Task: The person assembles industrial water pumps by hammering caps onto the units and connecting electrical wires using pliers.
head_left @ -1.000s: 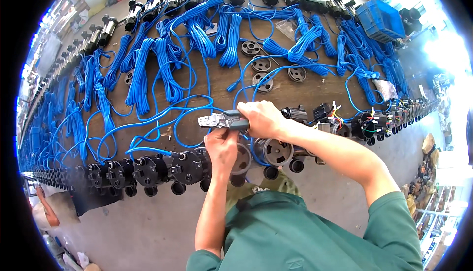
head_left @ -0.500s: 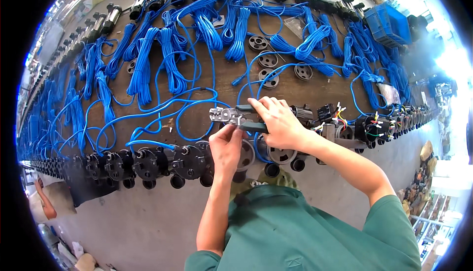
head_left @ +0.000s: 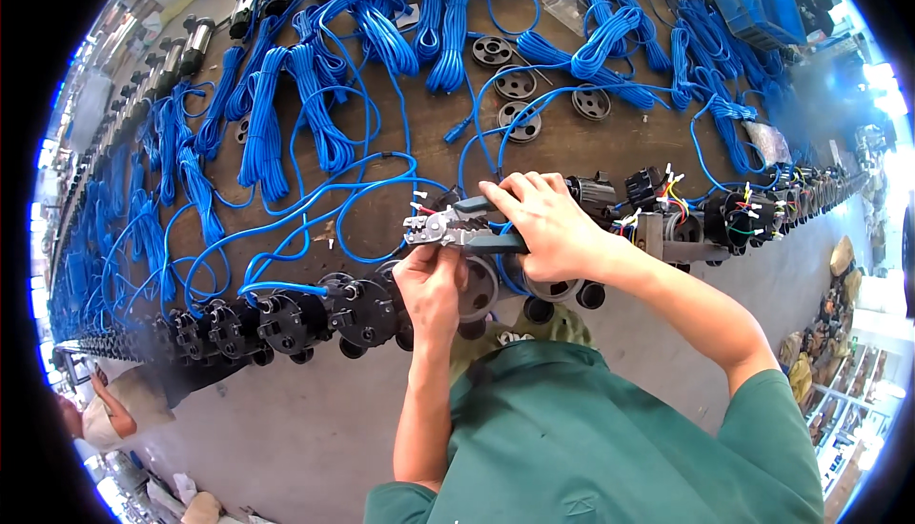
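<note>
My right hand is closed around the dark green handles of crimping pliers, whose metal jaws point left over the table's near edge. Just under the jaws, the fingers of my left hand are pinched together; what sits in them is hidden. A red wire with a pale tip sticks out behind the jaws. Blue cable loops over the table close to the tool. Below and beside my left hand are a grey metal wheel-shaped part and a round black motor housing.
Bundled blue cables cover the brown tabletop. Several round metal covers lie mid-table. Black housings with coloured wires line the near edge at right. A blue crate stands far right; another person's arm shows at lower left.
The view has shifted slightly. My hands stay together at the pliers, which have turned a little. The red wire's pale tip now shows behind the jaws.
</note>
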`<state>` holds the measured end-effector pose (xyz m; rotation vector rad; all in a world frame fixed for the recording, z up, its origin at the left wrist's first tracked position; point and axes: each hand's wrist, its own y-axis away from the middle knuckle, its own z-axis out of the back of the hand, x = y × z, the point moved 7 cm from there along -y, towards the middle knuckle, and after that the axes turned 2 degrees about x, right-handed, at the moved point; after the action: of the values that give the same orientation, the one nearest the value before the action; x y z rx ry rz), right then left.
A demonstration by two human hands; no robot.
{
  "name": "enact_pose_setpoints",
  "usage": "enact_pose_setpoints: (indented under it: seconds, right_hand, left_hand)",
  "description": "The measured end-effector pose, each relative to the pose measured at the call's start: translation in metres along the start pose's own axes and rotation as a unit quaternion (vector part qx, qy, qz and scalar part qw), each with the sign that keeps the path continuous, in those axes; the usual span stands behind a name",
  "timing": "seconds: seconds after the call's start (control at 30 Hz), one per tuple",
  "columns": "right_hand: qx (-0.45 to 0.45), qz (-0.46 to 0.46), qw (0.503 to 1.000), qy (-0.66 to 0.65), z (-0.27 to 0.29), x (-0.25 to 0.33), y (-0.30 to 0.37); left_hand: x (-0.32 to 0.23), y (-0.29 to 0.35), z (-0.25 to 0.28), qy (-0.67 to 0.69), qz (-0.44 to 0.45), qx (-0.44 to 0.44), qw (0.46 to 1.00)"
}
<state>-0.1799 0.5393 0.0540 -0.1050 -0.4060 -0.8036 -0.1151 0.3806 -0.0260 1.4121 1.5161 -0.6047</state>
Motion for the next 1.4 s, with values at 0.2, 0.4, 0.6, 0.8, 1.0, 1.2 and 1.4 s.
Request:
enact_pose_setpoints:
  seconds: [0.2, 0.4, 0.6, 0.8, 1.0, 1.2, 1.4]
  right_hand:
    - [0.043, 0.007, 0.999, -0.019, -0.004, -0.008, -0.001]
    - [0.053, 0.015, 0.996, 0.077, -0.005, -0.008, -0.006]
    - [0.043, 0.035, 0.991, 0.119, -0.004, -0.003, -0.008]
    - [0.098, 0.026, 0.990, 0.099, -0.009, -0.004, -0.008]
    - [0.100, 0.036, 0.991, 0.086, -0.008, -0.004, -0.007]
    - [0.018, 0.020, 0.996, 0.091, -0.010, -0.015, -0.010]
    - [0.014, 0.023, 0.997, -0.070, -0.019, -0.006, -0.003]
  left_hand:
    - [-0.002, 0.000, -0.002, 0.002, -0.004, 0.013, 1.000]
    - [-0.001, -0.002, -0.005, 0.007, 0.003, 0.012, 1.000]
    - [0.002, -0.002, -0.001, 0.018, 0.003, 0.006, 1.000]
    - [0.001, -0.001, -0.001, 0.000, -0.004, 0.002, 1.000]
    - [-0.002, 0.001, -0.005, -0.017, -0.009, -0.006, 1.000]
    - [-0.009, 0.001, -0.008, -0.076, -0.001, 0.046, 0.996]
    - [-0.021, 0.001, -0.013, -0.183, -0.071, 0.033, 0.980]
